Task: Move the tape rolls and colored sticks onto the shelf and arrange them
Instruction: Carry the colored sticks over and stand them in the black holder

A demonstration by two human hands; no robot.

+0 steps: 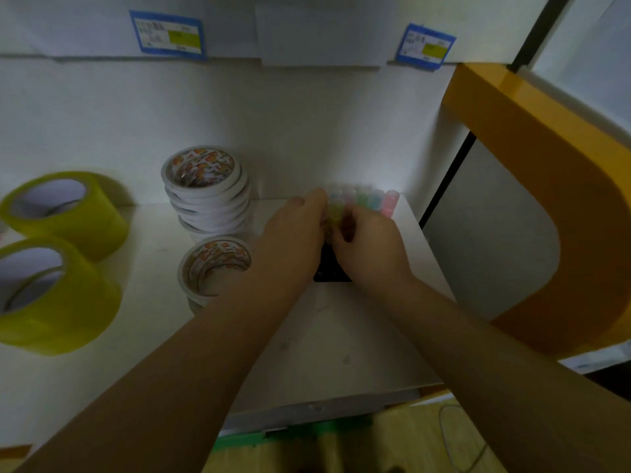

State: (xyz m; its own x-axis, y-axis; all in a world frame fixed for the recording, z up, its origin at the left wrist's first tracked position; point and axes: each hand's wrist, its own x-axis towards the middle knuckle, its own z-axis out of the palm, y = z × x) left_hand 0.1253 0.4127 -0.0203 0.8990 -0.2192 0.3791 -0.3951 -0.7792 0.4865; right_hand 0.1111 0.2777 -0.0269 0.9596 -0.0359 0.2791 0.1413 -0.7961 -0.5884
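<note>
A row of pastel colored sticks (370, 199) stands upright at the back of the white shelf (341, 336), near its right end. Both hands meet just in front of that row. My left hand (293, 230) and my right hand (370, 244) have their fingers curled around a yellow stick (335, 213) between them. A black object (333, 268) lies under the hands, mostly hidden. A tall stack of white tape rolls (206, 192) stands left of my left hand, with a shorter stack (213, 268) in front of it. Two yellow tape rolls (68, 213) (51, 295) lie at the far left.
The shelf's white back wall rises behind the sticks. An upper shelf edge carries two blue price labels (169, 35) (426, 46). A yellow-orange curved frame (546, 165) borders the shelf on the right. Wooden floor and a green strip (290, 435) show below the front edge.
</note>
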